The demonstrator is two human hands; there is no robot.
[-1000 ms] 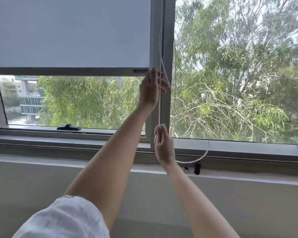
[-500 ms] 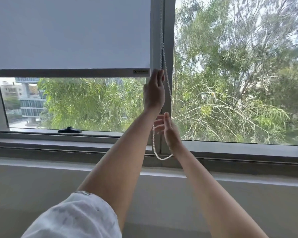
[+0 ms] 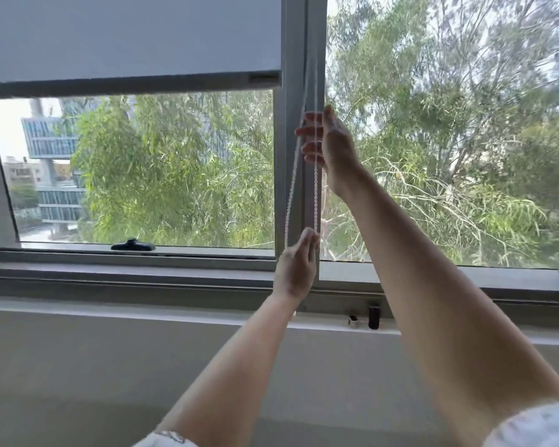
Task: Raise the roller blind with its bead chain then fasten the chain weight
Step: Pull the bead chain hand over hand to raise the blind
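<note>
The grey roller blind (image 3: 129,33) covers the top of the left window pane, its bottom bar (image 3: 129,82) well above the sill. The white bead chain (image 3: 315,195) hangs in two strands along the window post. My left hand (image 3: 296,269) is low by the sill, fingers closed on the chain. My right hand (image 3: 331,145) is higher up, fingers spread behind the right strand and touching it without a closed grip. A small black piece (image 3: 373,316), possibly the chain weight, stands on the ledge beside a white clip (image 3: 353,321).
A black window handle (image 3: 131,245) lies on the lower frame of the left pane. The grey vertical window post (image 3: 296,59) stands right behind the chain. A pale ledge (image 3: 142,312) runs under the window. Trees and buildings show outside.
My left hand has pulled the chain down from the blind's bar to the sill. My right hand let go low and went up the chain. The blind's bottom bar has risen.
</note>
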